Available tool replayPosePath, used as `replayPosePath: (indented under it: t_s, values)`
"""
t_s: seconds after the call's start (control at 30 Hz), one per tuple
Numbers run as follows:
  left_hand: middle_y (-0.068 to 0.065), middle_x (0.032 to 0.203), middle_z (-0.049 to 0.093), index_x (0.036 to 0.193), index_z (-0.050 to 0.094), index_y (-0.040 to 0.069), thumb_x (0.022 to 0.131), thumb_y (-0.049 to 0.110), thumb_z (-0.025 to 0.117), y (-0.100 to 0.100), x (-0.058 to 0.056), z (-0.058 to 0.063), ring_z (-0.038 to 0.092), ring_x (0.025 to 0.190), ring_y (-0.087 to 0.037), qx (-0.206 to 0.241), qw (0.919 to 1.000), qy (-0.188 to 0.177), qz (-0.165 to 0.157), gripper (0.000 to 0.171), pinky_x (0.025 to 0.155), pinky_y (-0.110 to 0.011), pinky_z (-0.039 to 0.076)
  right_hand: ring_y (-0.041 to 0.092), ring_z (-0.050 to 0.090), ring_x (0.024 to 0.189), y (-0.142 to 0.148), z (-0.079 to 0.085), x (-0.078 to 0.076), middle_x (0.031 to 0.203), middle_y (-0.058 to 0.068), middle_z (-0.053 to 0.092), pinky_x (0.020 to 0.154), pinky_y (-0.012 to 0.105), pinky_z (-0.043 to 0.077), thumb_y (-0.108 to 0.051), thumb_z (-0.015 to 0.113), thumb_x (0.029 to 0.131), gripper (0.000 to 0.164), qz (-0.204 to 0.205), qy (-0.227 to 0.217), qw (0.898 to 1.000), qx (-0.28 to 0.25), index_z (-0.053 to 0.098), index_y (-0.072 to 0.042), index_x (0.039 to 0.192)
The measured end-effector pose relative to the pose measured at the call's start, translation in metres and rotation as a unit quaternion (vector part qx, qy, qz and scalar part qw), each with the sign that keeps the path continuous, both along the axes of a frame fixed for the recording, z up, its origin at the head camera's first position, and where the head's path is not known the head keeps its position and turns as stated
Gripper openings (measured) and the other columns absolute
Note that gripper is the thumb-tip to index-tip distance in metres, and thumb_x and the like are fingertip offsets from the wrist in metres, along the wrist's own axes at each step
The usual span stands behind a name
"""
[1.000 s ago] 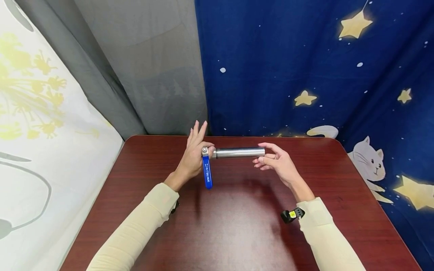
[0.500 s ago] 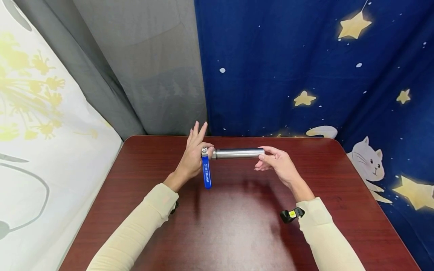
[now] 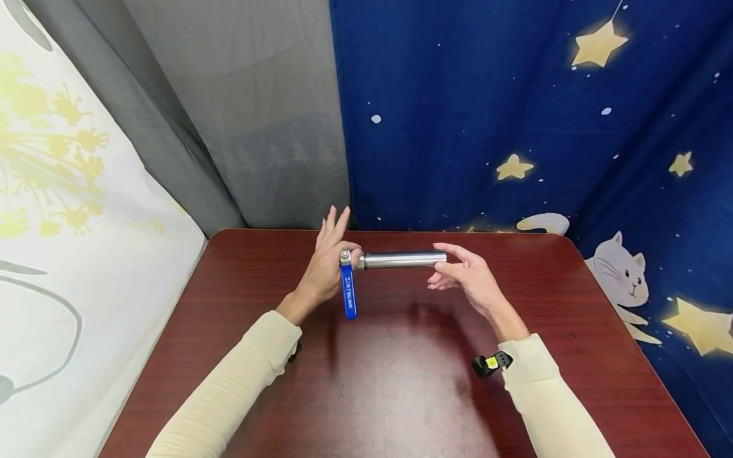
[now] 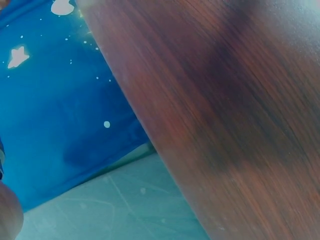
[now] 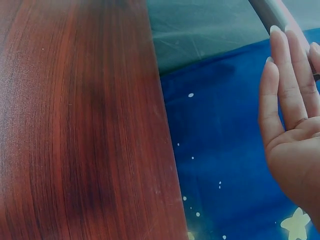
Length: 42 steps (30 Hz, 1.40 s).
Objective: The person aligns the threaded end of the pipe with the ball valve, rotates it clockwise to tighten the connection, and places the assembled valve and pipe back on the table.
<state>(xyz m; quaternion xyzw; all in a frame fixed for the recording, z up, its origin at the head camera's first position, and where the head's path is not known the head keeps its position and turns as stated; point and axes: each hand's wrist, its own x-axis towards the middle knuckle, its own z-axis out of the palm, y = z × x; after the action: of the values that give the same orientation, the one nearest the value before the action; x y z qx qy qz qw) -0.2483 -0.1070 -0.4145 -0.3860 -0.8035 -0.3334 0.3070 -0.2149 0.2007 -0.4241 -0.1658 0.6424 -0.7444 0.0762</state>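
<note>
A blue-handled ball valve (image 3: 350, 289) is joined to a shiny metal pipe (image 3: 403, 259), held level above the table. My left hand (image 3: 325, 267) pinches the valve body between thumb and forefinger, with the other fingers stretched upward. The valve's lever points down toward me. At the pipe's right end, my right hand (image 3: 471, 273) pinches it, forefinger on the far side and thumb on the near side. In the right wrist view, several fingers (image 5: 289, 90) extend beside part of the pipe. The left wrist view shows only a sliver of hand (image 4: 9, 215) at its edge.
A dark red wooden table (image 3: 389, 381) lies under both hands. Behind it hang a grey curtain (image 3: 275, 127) and a blue star-patterned curtain (image 3: 435, 159); a white patterned cloth (image 3: 86, 254) hangs at the left.
My right forefinger and thumb have shifted on the pipe's end, the forefinger dipping and then lifting again. The left hand, valve and pipe have hardly moved.
</note>
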Motion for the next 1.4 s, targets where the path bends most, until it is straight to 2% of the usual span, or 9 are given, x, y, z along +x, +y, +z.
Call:
replayPosePath:
  t_s: [0.23, 0.43, 0.6, 0.7, 0.83, 1.13, 1.27, 1.4]
  values:
    - [-0.009, 0.149, 0.017, 0.087, 0.065, 0.004, 0.091, 0.024, 0.048, -0.0007, 0.0011, -0.0005, 0.004, 0.135, -0.035, 0.01, 0.9998, -0.016, -0.005, 0.027, 0.103, -0.054, 0.007, 0.043, 0.062, 0.072, -0.0007, 0.0004, 0.001, 0.084, 0.029, 0.063, 0.066, 0.047, 0.05, 0.002, 0.061, 0.083, 0.048, 0.02, 0.013, 1.0, -0.004, 0.043, -0.003, 0.127]
    - [-0.01, 0.148, 0.018, 0.086, 0.064, 0.004, 0.092, 0.025, 0.047, -0.0013, 0.0016, 0.0005, 0.006, 0.134, -0.035, 0.002, 0.9999, -0.013, -0.002, 0.028, 0.104, -0.053, 0.009, 0.041, 0.062, 0.075, -0.001, 0.0001, 0.0008, 0.087, 0.028, 0.063, 0.066, 0.047, 0.05, -0.003, 0.063, 0.084, 0.044, 0.006, 0.023, 0.999, 0.025, 0.047, -0.002, 0.125]
    - [-0.014, 0.146, 0.022, 0.085, 0.065, 0.003, 0.091, 0.025, 0.046, -0.0003, 0.0033, 0.002, 0.008, 0.134, -0.035, -0.005, 1.0, -0.005, -0.004, 0.029, 0.103, -0.053, 0.01, 0.035, 0.065, 0.071, -0.0006, -0.0011, 0.0018, 0.078, 0.024, 0.065, 0.067, 0.048, 0.05, -0.015, 0.06, 0.088, 0.031, -0.023, 0.017, 0.998, 0.061, 0.054, 0.003, 0.112]
    - [-0.015, 0.146, 0.023, 0.085, 0.065, 0.004, 0.092, 0.026, 0.045, 0.0007, 0.0049, 0.0028, 0.008, 0.134, -0.035, -0.009, 0.9999, -0.004, -0.005, 0.031, 0.104, -0.051, 0.009, 0.032, 0.065, 0.068, -0.0008, -0.0016, 0.0027, 0.074, 0.023, 0.064, 0.065, 0.044, 0.051, -0.019, 0.058, 0.089, 0.026, -0.033, 0.011, 0.997, 0.064, 0.056, 0.004, 0.101]
    - [-0.011, 0.147, 0.021, 0.085, 0.065, 0.003, 0.093, 0.028, 0.044, 0.0011, 0.0066, 0.002, 0.008, 0.134, -0.035, -0.01, 0.9999, -0.003, -0.002, 0.033, 0.102, -0.055, 0.012, 0.032, 0.065, 0.067, -0.0017, -0.0015, 0.0036, 0.072, 0.022, 0.064, 0.064, 0.041, 0.052, -0.02, 0.057, 0.09, 0.024, -0.037, -0.001, 0.998, 0.058, 0.058, 0.003, 0.096]
    - [-0.01, 0.148, 0.019, 0.086, 0.065, 0.003, 0.094, 0.032, 0.04, 0.002, 0.0077, 0.0026, 0.012, 0.132, -0.042, -0.014, 0.9999, -0.002, 0.001, 0.039, 0.101, -0.057, 0.012, 0.035, 0.065, 0.067, -0.0013, -0.0005, 0.0051, 0.074, 0.025, 0.063, 0.065, 0.049, 0.05, -0.02, 0.053, 0.093, 0.026, -0.052, -0.018, 0.996, 0.073, 0.058, 0.005, 0.099]
    - [-0.01, 0.148, 0.019, 0.086, 0.065, 0.003, 0.094, 0.032, 0.04, 0.0027, 0.0084, 0.0039, 0.009, 0.133, -0.038, -0.013, 0.9999, -0.002, 0.002, 0.039, 0.101, -0.057, 0.012, 0.035, 0.065, 0.069, -0.0019, 0.001, 0.0058, 0.075, 0.025, 0.064, 0.067, 0.049, 0.05, -0.023, 0.053, 0.092, 0.027, -0.053, -0.023, 0.996, 0.066, 0.058, 0.003, 0.098]
    - [-0.01, 0.148, 0.019, 0.086, 0.064, 0.004, 0.093, 0.03, 0.042, 0.0034, 0.0082, 0.0049, 0.007, 0.134, -0.035, -0.009, 1.0, -0.003, 0.0, 0.036, 0.103, -0.055, 0.011, 0.035, 0.064, 0.071, -0.003, 0.0049, 0.0076, 0.078, 0.024, 0.064, 0.067, 0.048, 0.05, -0.026, 0.055, 0.091, 0.034, -0.046, -0.018, 0.997, 0.051, 0.055, 0.002, 0.109]
